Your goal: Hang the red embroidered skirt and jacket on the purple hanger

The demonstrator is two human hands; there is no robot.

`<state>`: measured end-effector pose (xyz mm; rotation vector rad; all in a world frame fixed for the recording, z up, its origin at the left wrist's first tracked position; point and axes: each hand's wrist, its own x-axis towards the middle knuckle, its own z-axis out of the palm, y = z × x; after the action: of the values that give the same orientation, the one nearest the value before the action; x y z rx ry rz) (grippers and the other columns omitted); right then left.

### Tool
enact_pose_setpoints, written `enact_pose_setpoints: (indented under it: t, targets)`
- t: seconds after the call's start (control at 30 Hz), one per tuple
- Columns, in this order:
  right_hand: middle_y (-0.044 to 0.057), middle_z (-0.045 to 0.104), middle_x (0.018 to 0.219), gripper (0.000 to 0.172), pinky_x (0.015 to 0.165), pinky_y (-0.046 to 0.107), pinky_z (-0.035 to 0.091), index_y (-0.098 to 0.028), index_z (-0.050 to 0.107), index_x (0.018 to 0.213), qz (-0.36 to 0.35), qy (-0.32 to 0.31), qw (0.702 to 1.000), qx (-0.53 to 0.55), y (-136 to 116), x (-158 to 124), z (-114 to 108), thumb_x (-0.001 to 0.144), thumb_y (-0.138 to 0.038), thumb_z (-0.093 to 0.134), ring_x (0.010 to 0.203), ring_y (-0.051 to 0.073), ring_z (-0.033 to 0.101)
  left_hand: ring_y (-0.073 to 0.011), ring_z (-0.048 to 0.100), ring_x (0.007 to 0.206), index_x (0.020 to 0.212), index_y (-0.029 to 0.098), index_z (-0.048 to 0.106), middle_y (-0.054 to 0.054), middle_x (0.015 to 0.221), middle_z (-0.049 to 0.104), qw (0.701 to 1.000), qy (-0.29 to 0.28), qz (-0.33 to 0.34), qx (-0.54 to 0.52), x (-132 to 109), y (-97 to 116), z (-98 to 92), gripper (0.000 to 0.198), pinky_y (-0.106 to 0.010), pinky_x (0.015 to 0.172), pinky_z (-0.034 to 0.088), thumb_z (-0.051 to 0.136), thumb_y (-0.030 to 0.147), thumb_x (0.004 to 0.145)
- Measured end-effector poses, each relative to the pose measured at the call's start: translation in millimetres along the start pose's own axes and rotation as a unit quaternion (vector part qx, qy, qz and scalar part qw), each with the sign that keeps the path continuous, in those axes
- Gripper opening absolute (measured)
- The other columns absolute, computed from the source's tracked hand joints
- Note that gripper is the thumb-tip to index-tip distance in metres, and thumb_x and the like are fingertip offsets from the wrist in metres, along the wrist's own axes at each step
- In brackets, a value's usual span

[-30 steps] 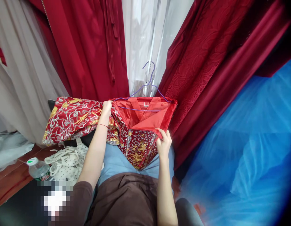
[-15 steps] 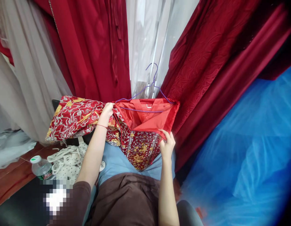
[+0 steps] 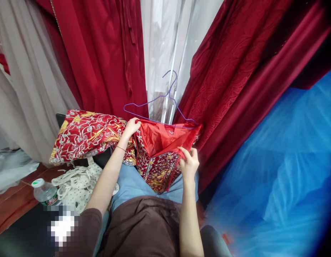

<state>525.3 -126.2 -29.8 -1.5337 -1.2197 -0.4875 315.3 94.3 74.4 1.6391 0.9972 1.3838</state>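
Note:
Across my lap lies a red embroidered garment with silver swirls and gold figures, its red lining showing at the wide top opening. My left hand is closed on the opening's left edge. The right edge is pinched by my right hand. A purple wire hanger stands above the far edge; its left end is outside the garment, while its right end meets the far right corner. Another part of the same patterned cloth, apparently a sleeve, stretches out to the left.
Dark red gowns hang ahead, with white cloth between them. A blue tulle dress fills the right side. At the lower left are a plastic bottle and white dotted cloth. Pale drapes hang at the far left.
The hanger's left end has come out of the garment's opening and now sits above it. My left hand has shifted slightly right, drawing the opening narrower. My right hand keeps its hold.

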Motion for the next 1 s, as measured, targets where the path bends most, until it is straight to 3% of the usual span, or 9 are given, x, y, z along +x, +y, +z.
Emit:
enact_pose_setpoints:
  t: [0.1, 0.23, 0.37, 0.43, 0.53, 0.63, 0.77, 0.9, 1.0]
  targets:
    - [0.01, 0.049, 0.13, 0.03, 0.096, 0.048, 0.049, -0.031, 0.078, 0.102, -0.06, 0.027, 0.997, -0.032, -5.3, 4.1, -14.1, 0.083, -0.016, 0.061, 0.119, 0.029, 0.048, -0.0183, 0.062, 0.073, 0.072, 0.016, 0.07, -0.005, 0.074, 0.07, 0.975, -0.157, 0.118, 0.102, -13.6, 20.6, -0.8, 0.009, -0.027, 0.072, 0.048, 0.067, 0.024, 0.072]
    - [0.002, 0.029, 0.159, 0.017, 0.108, 0.064, 0.034, -0.032, 0.077, 0.094, -0.161, -0.028, 0.986, -0.024, -28.0, 18.7, -30.1, 0.08, -0.022, 0.073, 0.141, 0.039, 0.027, -0.0148, 0.06, 0.062, 0.078, 0.014, 0.075, -0.004, 0.07, 0.071, 0.888, -0.43, 0.132, 0.098, -41.1, 50.9, 1.5, 0.026, -0.023, 0.058, 0.043, 0.072, 0.04, 0.075]
    - [0.003, 0.029, 0.162, 0.007, 0.111, 0.057, 0.034, -0.028, 0.075, 0.09, -0.285, -0.179, 0.941, 0.04, -55.7, 42.6, -30.6, 0.086, -0.028, 0.07, 0.143, 0.034, 0.033, -0.0159, 0.066, 0.068, 0.086, 0.015, 0.079, -0.007, 0.08, 0.075, 0.835, -0.533, 0.119, 0.062, -57.3, 70.1, -6.5, 0.029, -0.023, 0.064, 0.048, 0.076, 0.041, 0.074]
    - [0.008, 0.029, 0.162, 0.014, 0.11, 0.053, 0.036, -0.027, 0.074, 0.1, -0.321, -0.26, 0.909, 0.059, -64.7, 55.1, -25.7, 0.089, -0.033, 0.067, 0.144, 0.032, 0.035, -0.0178, 0.067, 0.068, 0.083, 0.017, 0.08, -0.008, 0.079, 0.076, 0.804, -0.583, 0.096, 0.063, -56.7, 72.6, -20.2, 0.026, -0.025, 0.064, 0.05, 0.081, 0.039, 0.07]
    - [0.019, 0.035, 0.158, 0.062, 0.107, 0.054, 0.039, -0.025, 0.059, 0.134, -0.302, -0.361, 0.882, 0.035, -66.0, 70.1, -14.2, 0.081, -0.052, 0.073, 0.142, 0.034, 0.04, -0.0205, 0.067, 0.063, 0.072, 0.019, 0.081, -0.009, 0.068, 0.074, 0.754, -0.65, 0.06, 0.081, -51.5, 69.5, -47.3, 0.022, -0.027, 0.062, 0.052, 0.088, 0.036, 0.059]
    - [0.022, 0.064, 0.127, 0.088, 0.096, 0.05, 0.047, -0.016, 0.059, 0.134, -0.218, -0.485, 0.844, -0.07, -52.5, 78.3, -3.3, 0.064, -0.065, 0.081, 0.114, 0.036, 0.063, -0.0223, 0.066, 0.061, 0.065, 0.02, 0.078, -0.009, 0.063, 0.071, 0.785, -0.614, 0.032, 0.07, -49.5, 63.8, -66.9, 0.025, -0.029, 0.061, 0.053, 0.091, 0.036, 0.051]
    - [0.01, 0.074, 0.085, 0.033, 0.071, 0.03, 0.047, -0.019, 0.074, 0.089, -0.187, -0.595, 0.765, -0.16, -33.5, 84.8, -8.0, 0.088, -0.05, 0.066, 0.078, 0.023, 0.069, -0.0199, 0.065, 0.062, 0.068, 0.017, 0.076, -0.007, 0.067, 0.071, 0.865, -0.497, 0.012, 0.059, -50.6, 61.4, -67.6, 0.025, -0.028, 0.058, 0.05, 0.088, 0.035, 0.057]
    - [0.01, 0.073, 0.083, 0.033, 0.069, 0.03, 0.043, -0.02, 0.073, 0.09, -0.131, -0.396, 0.876, -0.242, -36.2, 102.5, -24.3, 0.099, -0.041, 0.049, 0.076, 0.022, 0.067, -0.0139, 0.053, 0.056, 0.064, 0.017, 0.07, 0.0, 0.054, 0.059, 0.958, -0.266, 0.06, 0.084, -45.6, 66.3, -50.3, 0.016, -0.023, 0.053, 0.039, 0.084, 0.026, 0.063]
    - [0.013, 0.072, 0.082, 0.035, 0.07, 0.032, 0.043, -0.016, 0.072, 0.087, -0.042, -0.284, 0.927, -0.239, -43.7, 128.2, -21.1, 0.098, -0.039, 0.048, 0.076, 0.024, 0.066, -0.0153, 0.052, 0.058, 0.06, 0.018, 0.064, 0.001, 0.053, 0.055, 0.974, -0.116, 0.14, 0.134, -43.6, 76.7, -33.4, 0.017, -0.024, 0.055, 0.038, 0.079, 0.022, 0.066]
